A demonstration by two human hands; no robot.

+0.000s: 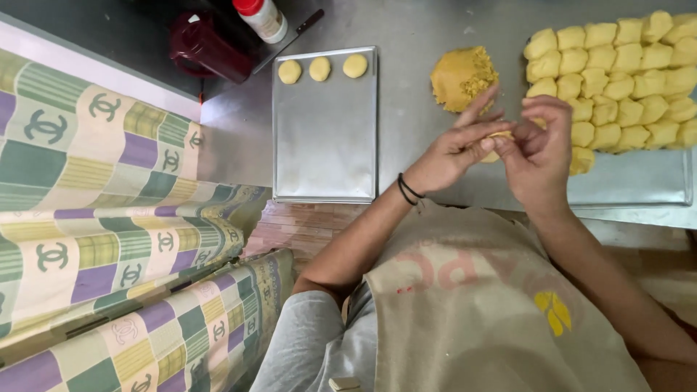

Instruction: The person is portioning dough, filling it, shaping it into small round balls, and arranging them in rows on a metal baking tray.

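Note:
Both hands meet over the steel counter and pinch one small piece of yellow dough [496,138] between their fingertips. My left hand [454,149] wears black bands at the wrist. My right hand [539,149] cups the dough from the right side. Just beyond the hands lies a crumbly mound of orange-yellow filling [460,77]. To the right, many cut yellow dough pieces [624,80] sit packed in rows on a metal tray [639,185]. A baking tray [324,138] to the left carries three flattened dough rounds [320,69] along its far edge.
A dark red jug [207,47] and a white bottle with a red cap [261,16] stand at the back left. A knife [290,36] lies beside them. Patterned checked cloth [102,218] covers the whole left side. I wear a beige apron [472,312].

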